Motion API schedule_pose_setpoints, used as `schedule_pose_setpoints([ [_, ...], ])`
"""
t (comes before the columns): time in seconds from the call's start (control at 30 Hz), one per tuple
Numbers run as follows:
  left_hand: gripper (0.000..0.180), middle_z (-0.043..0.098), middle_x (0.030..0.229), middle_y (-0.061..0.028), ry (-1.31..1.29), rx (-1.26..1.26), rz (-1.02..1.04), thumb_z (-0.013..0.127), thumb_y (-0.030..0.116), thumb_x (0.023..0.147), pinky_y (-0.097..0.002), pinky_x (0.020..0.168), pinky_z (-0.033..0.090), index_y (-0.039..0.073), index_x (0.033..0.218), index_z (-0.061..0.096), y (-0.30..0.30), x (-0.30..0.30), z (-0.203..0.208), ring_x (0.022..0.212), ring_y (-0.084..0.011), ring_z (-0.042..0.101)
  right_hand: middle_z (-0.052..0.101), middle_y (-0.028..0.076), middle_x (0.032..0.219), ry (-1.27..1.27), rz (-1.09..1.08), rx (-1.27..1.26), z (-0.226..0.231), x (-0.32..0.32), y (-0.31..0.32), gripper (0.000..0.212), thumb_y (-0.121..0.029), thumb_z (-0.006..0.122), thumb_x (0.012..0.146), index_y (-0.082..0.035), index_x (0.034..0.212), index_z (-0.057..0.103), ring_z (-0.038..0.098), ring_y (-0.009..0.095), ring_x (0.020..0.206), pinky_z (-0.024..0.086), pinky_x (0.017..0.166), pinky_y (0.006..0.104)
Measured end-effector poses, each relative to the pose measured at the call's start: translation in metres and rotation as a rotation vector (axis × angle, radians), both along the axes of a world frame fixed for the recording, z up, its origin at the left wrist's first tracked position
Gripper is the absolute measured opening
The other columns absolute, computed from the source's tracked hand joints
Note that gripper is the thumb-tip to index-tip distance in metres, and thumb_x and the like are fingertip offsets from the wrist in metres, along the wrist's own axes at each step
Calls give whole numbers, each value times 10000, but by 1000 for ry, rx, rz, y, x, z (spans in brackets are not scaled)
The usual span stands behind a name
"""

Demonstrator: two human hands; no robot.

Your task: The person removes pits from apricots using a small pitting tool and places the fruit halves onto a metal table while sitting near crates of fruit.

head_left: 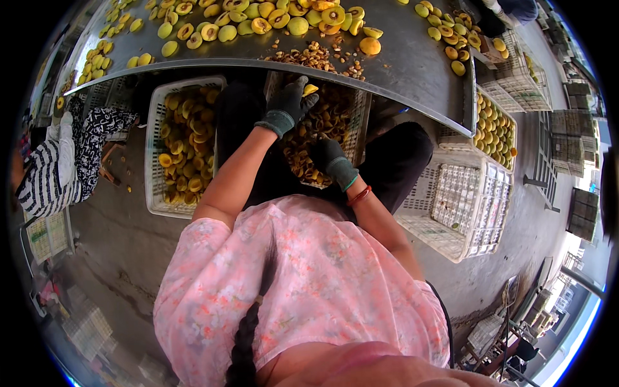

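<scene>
My left hand (pixel 288 107), in a dark grey-green knit glove, pinches a piece of yellow stone fruit (pixel 310 90) just below the table's front edge. My right hand (pixel 331 160), gloved the same way, is closed lower down, over the crate between my knees; what its fingers hold, if anything, I cannot make out. That crate (pixel 359 132) contains many cut, browned fruit pieces (pixel 302 155). On the metal table (pixel 213 53) ahead lie whole and halved yellow-green stone fruits (pixel 298 26), with a heap of brown pits (pixel 313 58) near the edge.
To my left stands a white crate (pixel 155 164) filled with fruit halves. At right are a crate of whole fruit (pixel 493 132) and a white plastic crate (pixel 477 213) on the floor. Another person in a striped top (pixel 48 177) is at far left. Stacked crates (pixel 574 138) stand far right.
</scene>
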State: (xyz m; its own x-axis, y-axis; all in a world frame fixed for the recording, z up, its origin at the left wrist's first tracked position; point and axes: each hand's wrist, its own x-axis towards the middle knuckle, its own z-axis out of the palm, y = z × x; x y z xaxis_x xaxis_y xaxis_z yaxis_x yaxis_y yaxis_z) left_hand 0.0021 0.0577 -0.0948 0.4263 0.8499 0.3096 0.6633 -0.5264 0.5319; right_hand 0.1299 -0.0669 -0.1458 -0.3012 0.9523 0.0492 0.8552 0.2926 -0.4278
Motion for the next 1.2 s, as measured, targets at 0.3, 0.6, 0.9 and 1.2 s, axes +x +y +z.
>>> schedule_pose_setpoints([
  [0.3, 352, 600, 1031, -177, -221, 386, 70, 525, 345, 870, -434, 821, 463, 56, 1058, 597, 150, 39, 25, 967, -338, 567, 588, 174, 888, -160, 34, 185, 3, 30, -2, 155, -120, 544, 756, -61, 897, 571, 570, 321, 613, 486, 538, 402],
  [0.6, 476, 570, 1163, -140, 375, -355, 80, 493, 424, 869, -402, 854, 432, 68, 1184, 503, 293, 94, 30, 1057, -285, 541, 567, 243, 765, 611, -576, -366, 44, 35, 2, 206, -217, 536, 845, -16, 873, 501, 576, 411, 724, 453, 593, 475],
  [0.9, 588, 539, 1205, -149, 279, -160, -5, 648, 384, 760, -382, 883, 420, 92, 1245, 490, 302, 90, -34, 1081, -286, 517, 570, 172, 618, 578, -605, -240, 40, 30, 8, 214, -215, 602, 829, -24, 908, 548, 600, 306, 579, 428, 509, 363],
  [1.2, 413, 563, 1164, -146, 391, -115, -135, 543, 315, 851, -374, 852, 454, 93, 1195, 485, 274, 126, -29, 1039, -288, 565, 588, 234, 721, 189, -251, 8, 22, 36, 5, 207, -229, 563, 833, -50, 885, 474, 567, 434, 709, 435, 566, 477],
])
